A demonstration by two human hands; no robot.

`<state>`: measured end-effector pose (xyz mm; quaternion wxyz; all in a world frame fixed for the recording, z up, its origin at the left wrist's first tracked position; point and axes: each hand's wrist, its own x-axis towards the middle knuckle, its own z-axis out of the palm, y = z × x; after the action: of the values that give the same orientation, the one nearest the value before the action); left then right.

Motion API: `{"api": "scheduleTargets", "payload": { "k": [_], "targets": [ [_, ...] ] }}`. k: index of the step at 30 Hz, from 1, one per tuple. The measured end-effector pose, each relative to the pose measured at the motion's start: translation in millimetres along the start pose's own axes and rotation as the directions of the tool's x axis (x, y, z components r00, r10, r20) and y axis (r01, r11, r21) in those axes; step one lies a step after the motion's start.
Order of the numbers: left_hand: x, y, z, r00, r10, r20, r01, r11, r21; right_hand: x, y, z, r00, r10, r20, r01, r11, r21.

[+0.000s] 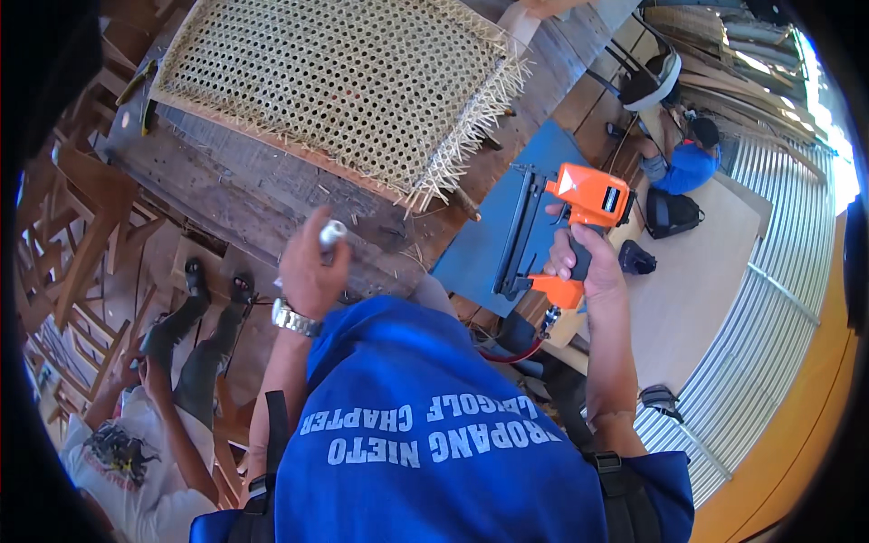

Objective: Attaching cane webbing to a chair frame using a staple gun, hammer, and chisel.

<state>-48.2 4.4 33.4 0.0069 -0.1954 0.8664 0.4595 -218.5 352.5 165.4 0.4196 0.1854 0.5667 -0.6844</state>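
My right hand [593,264] is wrapped round the dark grip of an orange and black air nail gun [582,192], held up to the right of the workbench. A red air hose [514,359] runs from the fitting under its handle. My left hand [310,274], with a metal watch at the wrist, holds a small white cylinder [332,233] between thumb and fingers above the near edge of the bench. What the cylinder is I cannot make out. Beyond both hands lies a woven cane panel [335,77], with frayed strands sticking out along its right edge.
The panel lies on a worn wooden workbench [208,172], with a blue board [480,231] to its right. Wooden chair frames [95,199] crowd the left. One person [154,434] sits at lower left, another in blue [692,163] at far right, near a black bag [672,214].
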Motion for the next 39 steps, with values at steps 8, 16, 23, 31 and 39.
{"api": "scheduleTargets", "payload": {
  "k": [8,16,23,31,39],
  "targets": [
    [23,-26,-15,0.983,0.065,-0.17,-0.01,0.952,0.306,-9,3,-17,0.981,-0.072,-0.182,0.079,0.996,0.032],
    [15,28,-24,0.992,0.011,-0.122,-0.012,1.0,-0.006,-36,22,-59,0.968,-0.241,-0.064,0.247,0.96,0.129],
    [22,152,11,0.838,0.542,0.062,-0.516,0.824,-0.234,-35,32,-76,0.89,-0.38,0.25,0.295,0.901,0.319],
    [13,153,32,0.849,0.517,0.104,-0.472,0.833,-0.287,-33,25,-66,0.908,-0.353,0.224,0.318,0.931,0.179],
    [28,101,8,0.972,0.229,0.05,-0.22,0.965,-0.14,-16,16,-40,0.947,-0.285,0.147,0.223,0.914,0.34]
  ]
}}
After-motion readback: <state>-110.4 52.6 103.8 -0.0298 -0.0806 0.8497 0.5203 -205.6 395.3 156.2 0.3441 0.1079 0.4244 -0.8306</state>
